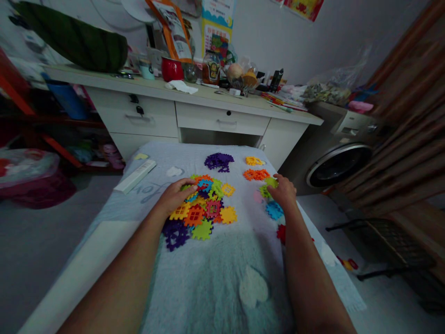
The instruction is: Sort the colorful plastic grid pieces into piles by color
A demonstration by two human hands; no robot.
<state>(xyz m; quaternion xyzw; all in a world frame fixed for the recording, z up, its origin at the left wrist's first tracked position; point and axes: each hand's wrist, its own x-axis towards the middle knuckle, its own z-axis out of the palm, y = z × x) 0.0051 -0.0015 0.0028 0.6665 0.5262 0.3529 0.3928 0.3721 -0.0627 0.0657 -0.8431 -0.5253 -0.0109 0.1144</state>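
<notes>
A mixed heap of plastic interlocking building pieces with toothed edges lies on the cloth-covered table. My left hand rests at the heap's upper left, its thumb and forefinger slightly apart over the pieces. Over on the right, my right hand has a green interlocking piece between thumb and fingers, at a small group of green ones. Around it are orange pieces, yellow pieces, blue pieces and red pieces, the red ones partly behind my right forearm. Farther back sits a purple pile.
A long white box lies at the table's left side. Beyond stands a cluttered desk with drawers, a watermelon piece and jars. At right are a washing machine and a dark metal rack.
</notes>
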